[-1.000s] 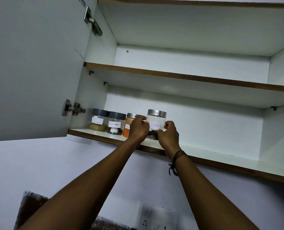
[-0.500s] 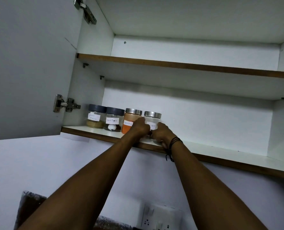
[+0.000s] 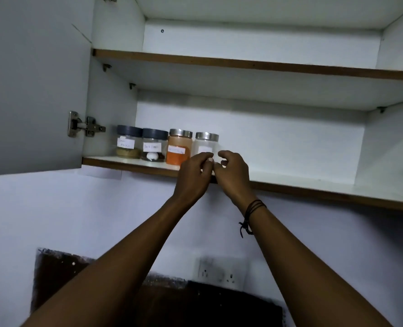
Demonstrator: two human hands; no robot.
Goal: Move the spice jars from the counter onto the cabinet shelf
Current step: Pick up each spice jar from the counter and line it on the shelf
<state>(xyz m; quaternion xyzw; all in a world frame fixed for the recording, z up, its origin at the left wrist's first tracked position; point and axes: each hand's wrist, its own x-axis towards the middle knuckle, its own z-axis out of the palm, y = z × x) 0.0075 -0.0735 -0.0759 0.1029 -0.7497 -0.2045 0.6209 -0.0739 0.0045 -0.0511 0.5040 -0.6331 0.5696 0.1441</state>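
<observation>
Several labelled spice jars stand in a row at the left end of the lower cabinet shelf (image 3: 290, 181): two with dark lids (image 3: 127, 143) (image 3: 154, 147), an orange-filled one with a metal lid (image 3: 179, 149), and a clear metal-lidded jar (image 3: 206, 145) furthest right. My left hand (image 3: 193, 175) and my right hand (image 3: 233, 173) hover just in front of that clear jar, below its lid, fingers loosely curled and holding nothing. The hands hide the jar's lower part. Neither hand touches the jar as far as I can see.
The cabinet door (image 3: 30, 86) hangs open on the left, with a hinge (image 3: 84, 125). An upper shelf (image 3: 266, 66) sits above. The lower shelf runs bare to the right. A wall socket (image 3: 219, 271) and dark tiling (image 3: 148, 300) lie below.
Both hands set the clear jar down beside the orange jar, then let go and drew back toward the shelf's front edge. The view tilted slightly upward.
</observation>
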